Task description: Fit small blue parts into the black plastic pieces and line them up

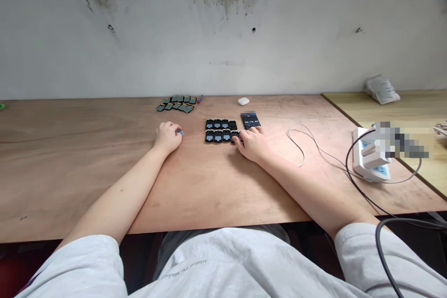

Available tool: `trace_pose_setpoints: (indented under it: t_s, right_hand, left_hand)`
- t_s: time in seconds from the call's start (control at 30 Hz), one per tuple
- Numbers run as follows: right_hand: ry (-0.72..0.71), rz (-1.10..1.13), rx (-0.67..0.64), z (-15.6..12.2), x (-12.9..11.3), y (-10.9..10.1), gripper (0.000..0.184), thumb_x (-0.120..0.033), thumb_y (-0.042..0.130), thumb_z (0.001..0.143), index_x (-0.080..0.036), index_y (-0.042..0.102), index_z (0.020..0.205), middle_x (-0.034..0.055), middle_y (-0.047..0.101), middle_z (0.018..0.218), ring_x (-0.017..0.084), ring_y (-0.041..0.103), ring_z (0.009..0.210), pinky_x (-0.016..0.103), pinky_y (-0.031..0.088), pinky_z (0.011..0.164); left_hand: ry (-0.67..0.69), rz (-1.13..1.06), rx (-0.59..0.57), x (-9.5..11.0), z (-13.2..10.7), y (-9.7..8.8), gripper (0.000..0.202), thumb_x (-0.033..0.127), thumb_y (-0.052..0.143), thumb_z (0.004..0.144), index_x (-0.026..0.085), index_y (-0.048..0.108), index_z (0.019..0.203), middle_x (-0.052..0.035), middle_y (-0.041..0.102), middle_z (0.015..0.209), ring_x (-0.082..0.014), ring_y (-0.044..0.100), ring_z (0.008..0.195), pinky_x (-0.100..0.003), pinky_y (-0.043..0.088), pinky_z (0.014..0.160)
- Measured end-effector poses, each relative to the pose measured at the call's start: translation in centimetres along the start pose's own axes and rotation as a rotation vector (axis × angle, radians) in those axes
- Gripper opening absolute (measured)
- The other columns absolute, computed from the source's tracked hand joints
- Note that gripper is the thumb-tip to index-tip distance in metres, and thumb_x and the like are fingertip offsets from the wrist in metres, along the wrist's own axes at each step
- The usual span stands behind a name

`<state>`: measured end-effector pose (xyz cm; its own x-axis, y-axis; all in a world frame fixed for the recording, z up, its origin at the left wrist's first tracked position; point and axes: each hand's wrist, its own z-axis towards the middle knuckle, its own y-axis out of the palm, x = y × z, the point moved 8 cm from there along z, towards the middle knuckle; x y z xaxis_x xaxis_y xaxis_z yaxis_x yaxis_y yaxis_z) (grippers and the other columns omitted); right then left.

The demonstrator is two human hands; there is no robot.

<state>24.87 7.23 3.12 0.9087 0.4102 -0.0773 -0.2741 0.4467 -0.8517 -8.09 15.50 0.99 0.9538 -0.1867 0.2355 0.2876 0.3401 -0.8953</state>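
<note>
Two short rows of small black plastic cases (218, 136) lie in the middle of the table, most with a light blue-grey rectangle on the face. My right hand (253, 143) is at the right end of the front row, its thumb and fingers closed about the last case (235, 135), which they partly cover. Just beyond that hand lies a phone (250, 120) with a running timer on its screen. To the left of the cases, my left hand (167, 138) rests on the table, fingers curled round a small blue piece (180, 132) that is mostly hidden.
Several grey-green screen modules (177, 105) lie at the back beside a screwdriver (199, 99). A white earbud case (243, 101) sits near the wall. At right, a power strip (370, 160) trails cables (321, 149). A white plastic bag (382, 89) lies on the adjoining table.
</note>
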Motion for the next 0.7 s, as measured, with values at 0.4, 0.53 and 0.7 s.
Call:
trace_pose_setpoints:
  t_s: [0.4,0.53,0.7]
  right_hand:
    - [-0.263,0.259,-0.016,-0.4,-1.6,0.0,0.043,-0.037,0.051,0.107,-0.024,0.08,0.077,0.0092,0.079,0.095,0.033,0.059,0.119,0.057,0.04,0.107]
    - [-0.501,0.417,-0.111,-1.4,-4.0,-0.3,0.032,-0.036,0.054,0.105,-0.024,0.079,0.089,0.0075,0.078,0.112,0.029,0.062,0.119,0.05,0.046,0.104]
    - [-0.603,0.466,-0.241,-2.1,-5.3,0.1,0.027,-0.04,0.058,0.104,-0.02,0.075,0.111,0.0129,0.07,0.131,0.026,0.064,0.112,0.043,0.052,0.097]
  left_hand:
    - [-0.002,-0.014,0.017,0.1,0.0,0.1,0.028,0.03,0.056,0.082,0.021,0.077,0.098,-0.0132,0.07,0.11,-0.0354,0.057,0.111,-0.05,0.048,0.101]
    - [-0.002,-0.031,0.01,0.1,0.2,0.1,0.021,0.028,0.058,0.083,0.02,0.073,0.095,-0.0132,0.068,0.109,-0.0342,0.057,0.111,-0.048,0.046,0.102]
    - [0.017,-0.042,0.0,0.5,0.1,-0.1,0.013,0.024,0.058,0.083,0.02,0.066,0.094,-0.0123,0.068,0.108,-0.0324,0.058,0.107,-0.045,0.046,0.098]
